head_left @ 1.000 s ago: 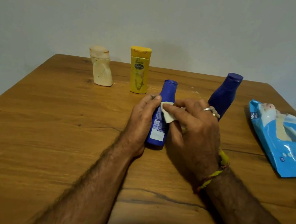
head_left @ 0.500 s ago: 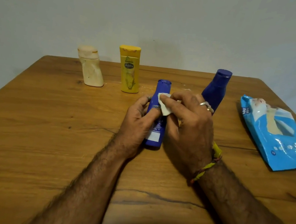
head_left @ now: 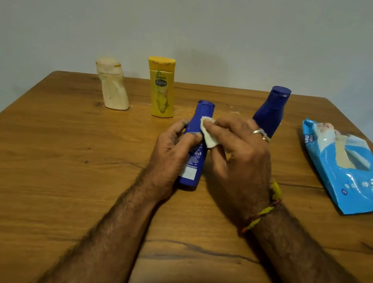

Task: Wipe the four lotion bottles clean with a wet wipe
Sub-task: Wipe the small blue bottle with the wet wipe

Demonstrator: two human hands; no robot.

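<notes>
- Between your two hands stands the slim blue bottle [head_left: 196, 142], upright on the wooden table [head_left: 46, 170]; your left hand [head_left: 172, 150] wraps its body, thumb across the front just above the label; that grip is firm, fingers curled round the far side
- Right of that grip, your right hand [head_left: 238, 157] pinches the wet wipe [head_left: 209, 133] between thumb and fingers and presses it to the bottle's upper shoulder, just below the cap; hold is narrow, wipe bunched small
- To do this step well, I'd judge: keep the left hand low so the wipe can run the full height above it; turn the bottle with the left hand and let the wipe stay put; go over cap and neck too, then shift the left grip up to reach the base; unfold the wipe for a fresh face if it looks grey
- Risk, as a guess: wet plastic gets slippy; press sideways too hard and the narrow base could tip
- Bottle look: deep blue, tall and slim, flat cap, white print and a pale label patch low on the side facing you; no dirt that I can make out
- Beyond the grip: cream bottle [head_left: 113, 85] and yellow bottle [head_left: 161, 88] to the far left, standing apart; rounder dark blue bottle [head_left: 272, 110] just behind your right knuckles; all upright, whether wiped already I cannot tell
- Well right of the hands lies the blue wipes pack [head_left: 354, 175], flat on the table
</notes>
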